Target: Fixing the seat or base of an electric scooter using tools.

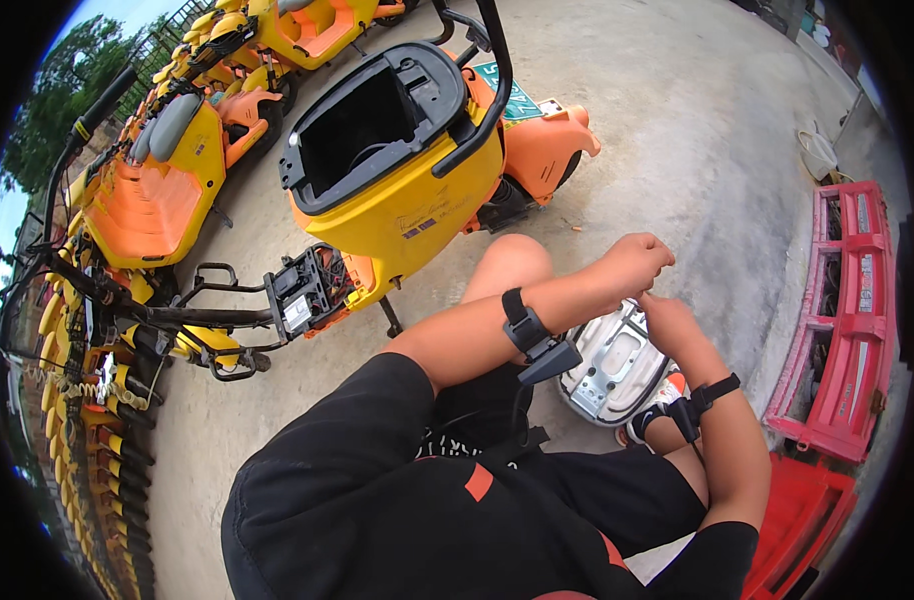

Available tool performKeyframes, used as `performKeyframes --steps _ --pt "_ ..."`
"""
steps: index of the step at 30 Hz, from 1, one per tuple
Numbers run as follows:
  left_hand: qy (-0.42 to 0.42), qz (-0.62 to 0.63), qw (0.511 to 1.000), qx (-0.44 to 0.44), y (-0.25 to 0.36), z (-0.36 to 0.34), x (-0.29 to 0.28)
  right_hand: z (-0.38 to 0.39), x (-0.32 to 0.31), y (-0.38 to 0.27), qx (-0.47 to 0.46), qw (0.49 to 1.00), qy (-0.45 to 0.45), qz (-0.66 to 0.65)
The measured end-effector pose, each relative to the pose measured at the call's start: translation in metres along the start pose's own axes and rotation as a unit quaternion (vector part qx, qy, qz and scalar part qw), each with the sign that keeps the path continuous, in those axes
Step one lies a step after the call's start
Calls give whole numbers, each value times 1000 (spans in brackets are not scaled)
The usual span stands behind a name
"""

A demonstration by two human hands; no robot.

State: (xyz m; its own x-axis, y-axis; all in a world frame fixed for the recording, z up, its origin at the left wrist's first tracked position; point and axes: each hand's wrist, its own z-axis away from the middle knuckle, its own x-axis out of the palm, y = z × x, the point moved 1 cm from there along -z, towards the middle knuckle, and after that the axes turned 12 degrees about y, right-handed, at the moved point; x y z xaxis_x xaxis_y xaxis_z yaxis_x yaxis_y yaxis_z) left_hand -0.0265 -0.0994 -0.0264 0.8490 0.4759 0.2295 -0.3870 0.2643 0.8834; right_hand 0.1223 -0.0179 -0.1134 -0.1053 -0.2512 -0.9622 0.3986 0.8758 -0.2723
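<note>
My left hand (634, 266) reaches across to the right, fingers curled, above a white padded piece (592, 381) with a metal bracket, which looks like an upturned scooter seat. My right hand (664, 325) is just below the left, fingers pinched at that piece's upper edge; what either hand grips is too small to make out. The white piece lies low between my bent knees, beside my shoe. Ahead stands a yellow and orange scooter (412, 225) with its seat bay uncovered and an electrical compartment (307, 285) exposed at its footboard.
Rows of yellow and orange scooters (152, 215) line the left and back. Pale concrete (697, 100) spreads ahead and right. Red slatted metal panels (857, 320) and a red tray (797, 515) lie at my right, with a white container (819, 152) beyond.
</note>
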Motion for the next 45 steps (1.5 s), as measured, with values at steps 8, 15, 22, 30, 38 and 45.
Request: performKeyframes --steps 8,15,22,30,38,45 --pt "-6 -5 1000 0 3 5 -1 3 -4 -2 -103 984 106 99" --pt "-12 -3 1000 -11 5 7 -2 -1 3 -5 106 991 36 77" --pt "-14 -9 1000 -15 7 8 -5 -6 5 9 104 988 -21 113" --pt "-21 -13 1000 -14 8 10 -3 -1 3 8 -23 993 82 80" --pt "-29 -8 999 -24 11 12 -4 3 6 1 167 984 40 51" --pt "-32 -12 999 -24 14 15 -6 -6 -1 12 143 988 -3 55"
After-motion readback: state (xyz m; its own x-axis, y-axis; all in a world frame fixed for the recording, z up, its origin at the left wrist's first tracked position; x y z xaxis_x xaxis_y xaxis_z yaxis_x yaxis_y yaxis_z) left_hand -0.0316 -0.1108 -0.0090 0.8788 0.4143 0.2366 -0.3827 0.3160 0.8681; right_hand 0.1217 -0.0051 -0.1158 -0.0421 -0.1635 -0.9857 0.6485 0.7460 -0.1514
